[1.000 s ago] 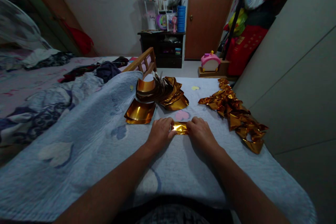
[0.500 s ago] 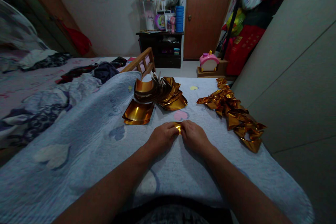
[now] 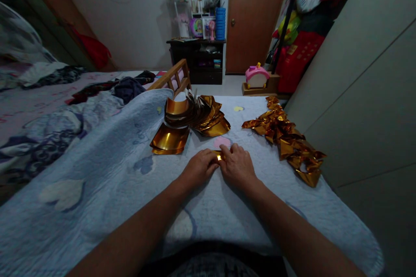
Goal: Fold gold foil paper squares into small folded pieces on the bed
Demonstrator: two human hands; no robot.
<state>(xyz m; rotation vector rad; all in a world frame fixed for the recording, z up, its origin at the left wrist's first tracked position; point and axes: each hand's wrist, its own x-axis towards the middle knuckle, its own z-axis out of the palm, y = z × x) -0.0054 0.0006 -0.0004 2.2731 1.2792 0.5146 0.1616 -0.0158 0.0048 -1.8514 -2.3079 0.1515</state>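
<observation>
Nearest, two bare arms reaching forward over a pale blue blanket (image 3: 97,173) on the bed. Left hand (image 3: 199,167) and right hand (image 3: 238,165) pressed close together, touching. Fingers (image 3: 234,149) of both hands curled down tight on a small gold paper (image 3: 218,155), with only a shiny sliver showing between the thumbs. Paper lying flat on the blanket, right under the hands.

Probably folding or creasing that little piece. Best to keep it flat on the blanket, line up the edges first, then press hard along the fold with the thumbs. Soft blanket underneath, so firm, slow pressing needed for a sharp line. Slippery foil, too, so no letting go halfway.

A bit further, left of middle, a fanned stack of flat gold sheets (image 3: 191,117). To the right, well apart from the hands, a heap of folded gold pieces (image 3: 286,138).

Further back, a wooden bed rail (image 3: 172,76), a pink toy house (image 3: 256,75) on the floor, a dark shelf (image 3: 198,58) and a brown door (image 3: 250,13).
</observation>
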